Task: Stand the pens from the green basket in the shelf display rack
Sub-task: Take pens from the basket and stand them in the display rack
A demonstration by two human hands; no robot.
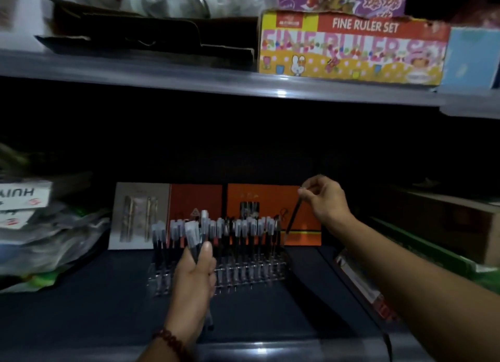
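ruler box [351,50] above, cards [273,199] behind rack [243,274]

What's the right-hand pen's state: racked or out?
Out. Right hand pinches the pen tilted, its lower tip at cap height beside the rightmost pens standing in the rack.

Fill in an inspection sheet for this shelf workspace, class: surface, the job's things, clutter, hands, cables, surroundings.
Surface: dark blue shelf, dimly lit.
Job's things: clear display rack near the back, with many capped pens upright in it; green basket not in view.
Clutter: plastic bags at left; cardboard boxes at right.
Hands: left hand grips a bundle of pens in front of the rack; right hand pinches a single pen, tilted, over the rack's right end.
Cables: nothing seen.
Surroundings: orange backing card behind the rack; upper shelf carrying a Fine Ruler Set box.
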